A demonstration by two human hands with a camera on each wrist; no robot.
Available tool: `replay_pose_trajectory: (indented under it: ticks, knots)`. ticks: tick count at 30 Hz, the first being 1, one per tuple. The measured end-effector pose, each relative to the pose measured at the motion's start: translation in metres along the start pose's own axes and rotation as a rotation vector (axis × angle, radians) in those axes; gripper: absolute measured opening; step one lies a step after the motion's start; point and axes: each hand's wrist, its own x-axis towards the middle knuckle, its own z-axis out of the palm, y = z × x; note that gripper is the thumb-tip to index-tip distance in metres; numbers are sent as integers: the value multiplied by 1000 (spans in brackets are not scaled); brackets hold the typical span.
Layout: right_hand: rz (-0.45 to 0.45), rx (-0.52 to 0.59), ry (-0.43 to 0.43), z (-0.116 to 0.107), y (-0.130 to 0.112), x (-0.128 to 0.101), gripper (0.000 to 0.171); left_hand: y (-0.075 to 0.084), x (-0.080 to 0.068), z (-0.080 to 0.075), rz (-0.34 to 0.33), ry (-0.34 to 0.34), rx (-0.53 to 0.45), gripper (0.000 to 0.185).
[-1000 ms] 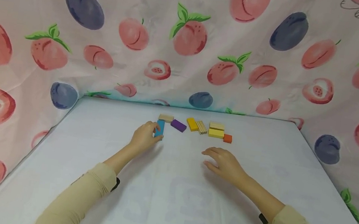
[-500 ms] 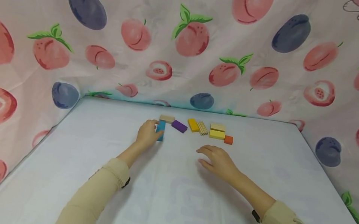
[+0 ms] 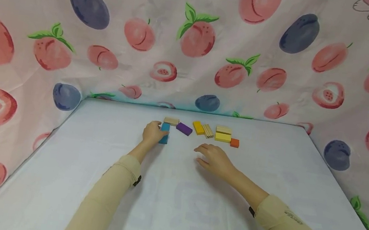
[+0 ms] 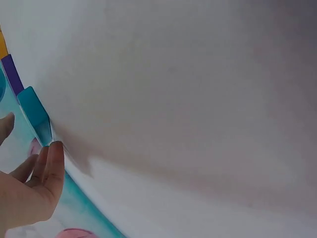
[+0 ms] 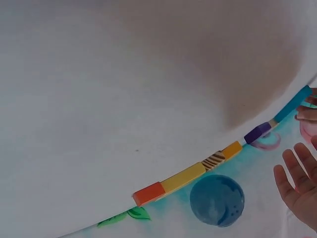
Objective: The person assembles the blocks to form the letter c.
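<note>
On the white table (image 3: 172,206) under fruit-print cloth (image 3: 193,46), my left hand (image 3: 152,133) grips the blue block (image 3: 164,132), its long axis pointing away; my right hand (image 3: 215,160) hovers, fingers spread and empty.

Hidden and cut off around the two hands

From the head view the left hand (image 3: 153,133) covers the near left side of the blue block (image 3: 165,133), so its grip on the block cannot be read there; the left wrist view cuts the hand (image 4: 27,191) at the bottom left edge, and the purple block (image 4: 12,74) at the left edge. In the right wrist view the right hand (image 5: 301,187) runs off the right edge, fingers only.
</note>
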Motion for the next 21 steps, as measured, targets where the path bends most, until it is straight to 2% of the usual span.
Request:
replay_pose_trajectory:
  ticks: [7, 13, 21]
  knots:
    - [32, 16, -5, -1, 0, 16, 31, 4, 2, 3, -84, 21, 1, 56]
    - [8, -33, 71, 1, 2, 29, 26, 2, 5, 7, -114, 38, 10, 46]
    - [107, -1, 62, 3, 2, 45, 28, 8, 7, 10, -133, 48, 16, 40]
